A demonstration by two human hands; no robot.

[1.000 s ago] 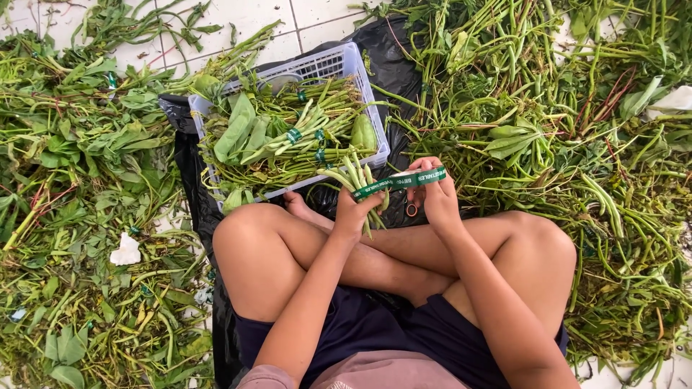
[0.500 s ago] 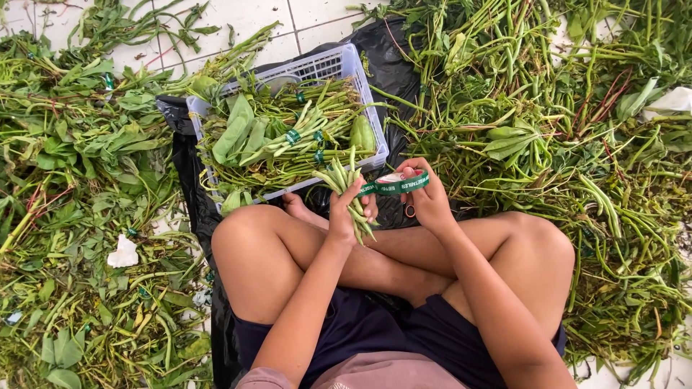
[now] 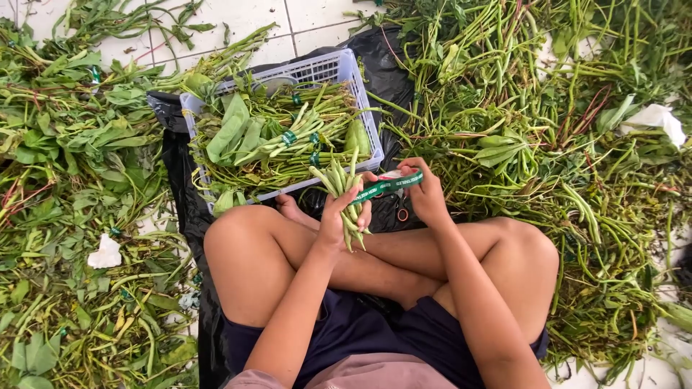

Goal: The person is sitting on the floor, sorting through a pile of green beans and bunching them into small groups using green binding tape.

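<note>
Stems gathered into a small bundle (image 3: 344, 198) stand in our left hand (image 3: 339, 216), which is wrapped around them low down, so that the cut ends fan upward and away from us toward the basket (image 3: 360, 86) while the lower ends poke out below the fist. The bundle's long axis runs nearly straight away from our body, tilted a little to the left. Across it, almost at right angles, lies a strip of green tape (image 3: 386, 186): our right hand (image 3: 425, 194) pinches its far end between thumb and fingertips, and the near end reaches the stems just above the left fist, where it seems to touch them. So the tape lies to the right of the bundle and the right hand is the one nearer to it, with the left hand simply clamping the stems. We sit cross-legged on black plastic sheet (image 3: 180, 187) spread over the tiled floor (image 3: 317, 18). Small scissors (image 3: 401, 210) with an orange handle lie just below the tape, between our hands and knees. The basket ahead of us holds bundles already banded in green, and loose greens (image 3: 548, 144) are heaped on both sides.
</note>
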